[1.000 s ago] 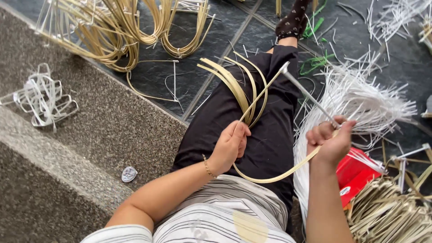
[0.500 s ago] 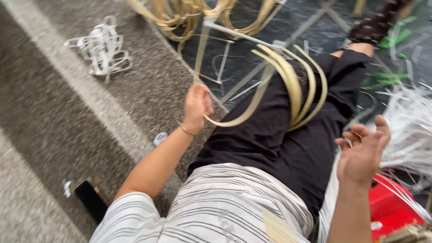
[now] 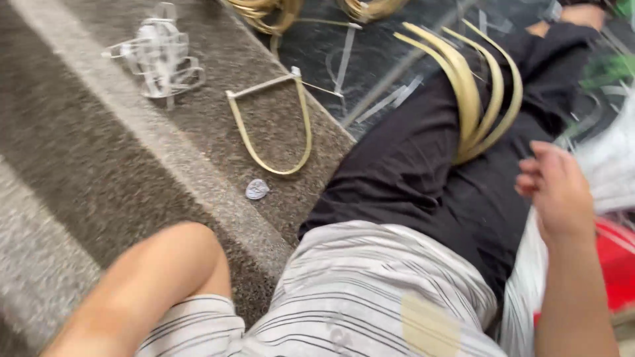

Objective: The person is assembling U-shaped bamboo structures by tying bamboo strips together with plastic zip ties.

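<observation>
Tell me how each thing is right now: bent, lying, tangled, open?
Tied strip loop: bent into a U, lying on the stone step, untouched.
Strip bundle: curved, resting on the lap.
White strap tangle: knotted, lying on the step.
Right hand: open, empty.
Left hand: out of view.

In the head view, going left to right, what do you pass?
White strap tangle → bent cane loop on the stone ledge → curved cane strips on the black trousers → right hand, open and holding nothing.
</observation>
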